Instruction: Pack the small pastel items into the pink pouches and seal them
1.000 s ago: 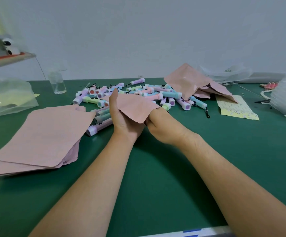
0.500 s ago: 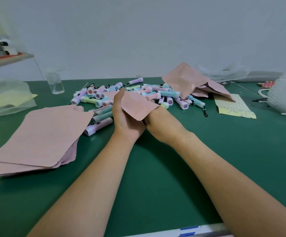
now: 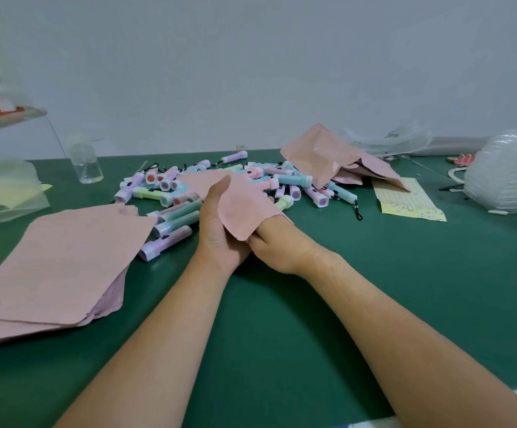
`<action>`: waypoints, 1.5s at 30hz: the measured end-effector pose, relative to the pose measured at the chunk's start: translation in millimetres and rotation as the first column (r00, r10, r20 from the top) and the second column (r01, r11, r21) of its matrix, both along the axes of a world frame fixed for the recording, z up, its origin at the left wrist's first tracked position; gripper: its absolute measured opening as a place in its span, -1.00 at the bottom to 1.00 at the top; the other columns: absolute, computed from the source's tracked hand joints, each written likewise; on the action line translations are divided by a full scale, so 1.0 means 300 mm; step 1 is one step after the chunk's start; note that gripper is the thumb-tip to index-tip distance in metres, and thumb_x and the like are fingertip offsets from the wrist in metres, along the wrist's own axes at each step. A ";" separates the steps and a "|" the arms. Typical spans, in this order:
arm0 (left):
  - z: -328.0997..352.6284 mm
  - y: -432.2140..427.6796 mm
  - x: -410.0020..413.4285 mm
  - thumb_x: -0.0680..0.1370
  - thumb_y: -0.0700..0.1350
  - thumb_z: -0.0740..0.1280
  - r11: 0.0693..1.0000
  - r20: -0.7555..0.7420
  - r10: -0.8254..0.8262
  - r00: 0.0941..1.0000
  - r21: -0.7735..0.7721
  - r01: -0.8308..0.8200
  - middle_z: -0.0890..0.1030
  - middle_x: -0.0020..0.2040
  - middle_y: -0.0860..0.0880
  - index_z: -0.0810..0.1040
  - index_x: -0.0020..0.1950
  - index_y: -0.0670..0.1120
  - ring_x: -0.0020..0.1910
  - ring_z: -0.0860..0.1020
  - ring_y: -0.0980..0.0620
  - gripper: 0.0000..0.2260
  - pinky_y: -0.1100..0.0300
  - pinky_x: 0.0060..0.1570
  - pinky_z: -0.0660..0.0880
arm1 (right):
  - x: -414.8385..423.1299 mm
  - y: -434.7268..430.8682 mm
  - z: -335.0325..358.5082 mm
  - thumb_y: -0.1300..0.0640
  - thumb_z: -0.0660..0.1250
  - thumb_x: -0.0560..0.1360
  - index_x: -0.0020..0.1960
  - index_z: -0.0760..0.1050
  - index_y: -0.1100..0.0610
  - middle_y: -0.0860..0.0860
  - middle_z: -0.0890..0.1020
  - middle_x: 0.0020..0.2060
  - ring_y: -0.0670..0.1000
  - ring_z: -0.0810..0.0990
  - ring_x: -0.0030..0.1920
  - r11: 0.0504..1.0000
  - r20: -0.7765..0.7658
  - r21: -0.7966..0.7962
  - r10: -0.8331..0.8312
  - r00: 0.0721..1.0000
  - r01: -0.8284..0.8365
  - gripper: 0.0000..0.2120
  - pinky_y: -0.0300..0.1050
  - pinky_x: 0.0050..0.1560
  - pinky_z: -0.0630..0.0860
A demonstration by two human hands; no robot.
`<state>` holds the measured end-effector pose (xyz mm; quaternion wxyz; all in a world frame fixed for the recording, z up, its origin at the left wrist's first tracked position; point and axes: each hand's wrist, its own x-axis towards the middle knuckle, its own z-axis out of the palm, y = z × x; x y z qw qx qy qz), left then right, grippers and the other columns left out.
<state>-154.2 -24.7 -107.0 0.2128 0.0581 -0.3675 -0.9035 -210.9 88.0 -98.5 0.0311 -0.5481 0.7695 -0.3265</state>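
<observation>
A pink pouch [image 3: 241,205] sits between my hands over the green table. My left hand [image 3: 217,223] holds its left edge, thumb up along the side. My right hand [image 3: 279,245] reaches inside the pouch mouth, so its fingers are hidden. Behind them lies a heap of small pastel flashlight-like items [image 3: 220,183] in purple, pink, blue and green, with black straps.
A stack of flat pink pouches [image 3: 59,261] lies at the left. More pink pouches [image 3: 334,156] are piled at the back right beside a yellow patterned sheet [image 3: 405,202]. A clear bottle [image 3: 86,163], plastic bags [image 3: 1,189] and stacked clear packaging [image 3: 507,171] ring the table [image 3: 374,273].
Both hands and the pouch have shifted slightly; the right hand stays inside the pouch. The view has drifted a little.
</observation>
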 end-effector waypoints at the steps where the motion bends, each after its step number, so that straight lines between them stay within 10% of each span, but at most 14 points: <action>1: 0.003 0.003 0.002 0.43 0.12 0.49 1.000 0.014 0.000 1.000 0.009 0.000 0.74 0.02 -0.13 0.79 0.03 -0.08 -0.05 0.73 -0.13 -0.67 -0.03 0.03 0.68 | -0.002 -0.003 -0.004 0.29 0.17 0.62 0.50 0.41 0.12 0.03 0.49 0.42 0.03 0.39 0.42 1.000 0.009 -0.005 -0.005 1.000 0.005 -0.54 -0.05 0.51 0.30; 7: 0.032 0.033 0.010 0.49 0.08 0.49 0.999 0.038 -0.050 0.998 0.011 0.049 0.71 0.19 -0.17 0.59 0.43 -0.13 0.11 0.70 -0.19 -0.45 -0.10 0.06 0.68 | -0.009 -0.015 -0.009 0.08 0.07 0.60 0.50 0.40 0.06 0.03 0.48 0.45 0.03 0.38 0.42 0.993 -0.041 -0.053 -0.112 0.993 0.110 -0.51 -0.23 0.42 0.23; 12: 0.029 0.040 0.003 0.54 0.17 0.42 0.999 -0.018 -0.027 0.999 0.042 0.028 0.70 0.17 -0.14 0.66 0.31 -0.11 0.11 0.70 -0.16 -0.53 -0.10 0.10 0.66 | 0.013 -0.018 -0.015 -0.03 -0.01 0.57 0.50 0.40 0.03 -0.01 0.44 0.46 -0.13 0.20 0.36 0.990 -0.056 -0.114 -0.095 0.994 0.088 -0.46 -0.51 0.28 -0.05; 20: 0.014 0.051 0.006 0.49 0.12 0.47 0.995 0.032 -0.097 0.995 0.019 0.096 0.59 0.39 -0.31 0.71 0.26 -0.22 0.40 0.57 -0.26 -0.50 -0.21 0.37 0.52 | -0.003 -0.008 -0.014 0.28 0.15 0.65 0.45 0.44 0.16 0.11 0.52 0.35 0.04 0.44 0.30 0.999 0.010 -0.030 -0.035 0.999 0.035 -0.61 -0.26 0.27 0.28; 25: 0.017 0.055 -0.002 0.45 0.09 0.52 0.998 0.089 -0.062 0.994 0.006 0.062 0.69 0.25 -0.22 0.67 0.34 -0.20 0.17 0.69 -0.23 -0.45 -0.14 0.25 0.60 | 0.001 -0.012 -0.011 0.06 -0.01 0.66 0.55 0.33 0.10 0.08 0.42 0.48 0.09 0.32 0.49 0.997 -0.110 -0.054 -0.059 0.992 0.053 -0.51 -0.07 0.50 0.24; 33: 0.010 0.040 -0.016 0.52 -0.04 0.42 0.995 0.175 0.093 0.980 0.030 -0.100 0.73 -0.13 -0.10 0.72 0.02 -0.11 -0.22 0.73 -0.10 -0.81 0.05 -0.21 0.67 | 0.004 -0.014 0.001 0.25 0.01 0.65 0.30 0.51 0.27 0.19 0.58 0.21 0.06 0.48 0.18 0.998 0.026 -0.051 0.032 0.999 -0.031 -0.63 -0.05 0.34 0.40; 37: 0.020 -0.006 -0.010 0.50 -0.07 0.42 0.974 0.109 0.168 0.980 0.132 -0.182 0.71 -0.06 -0.12 0.65 0.15 -0.12 -0.17 0.70 -0.14 -0.74 0.04 -0.07 0.67 | -0.012 0.007 0.033 0.24 0.21 0.62 0.00 0.60 0.17 0.05 0.66 -0.07 0.05 0.56 -0.08 0.990 -0.093 -0.103 0.090 0.992 -0.100 -0.81 0.09 0.05 0.56; 41: 0.012 -0.081 0.009 0.52 -0.08 0.42 0.958 0.021 0.189 0.982 0.215 -0.189 0.67 0.07 -0.17 0.52 0.35 -0.07 0.01 0.67 -0.21 -0.61 -0.08 0.09 0.65 | -0.091 0.077 0.056 0.09 0.30 0.51 -0.33 0.52 0.10 -0.06 0.57 -0.44 -0.03 0.51 -0.39 0.892 -0.082 -0.414 -0.234 0.969 0.180 -0.75 -0.02 -0.30 0.49; 45: -0.002 -0.095 0.020 0.52 -0.06 0.43 0.955 0.014 0.146 0.989 0.258 -0.144 0.70 0.02 -0.18 0.55 0.30 -0.10 0.01 0.67 -0.22 -0.64 -0.14 0.17 0.62 | -0.252 0.182 0.025 -0.03 0.31 0.56 -0.02 0.63 0.04 -0.08 0.66 -0.02 0.02 0.59 0.05 0.667 -0.199 -0.336 -0.741 0.642 0.665 -0.82 -0.06 -0.16 0.45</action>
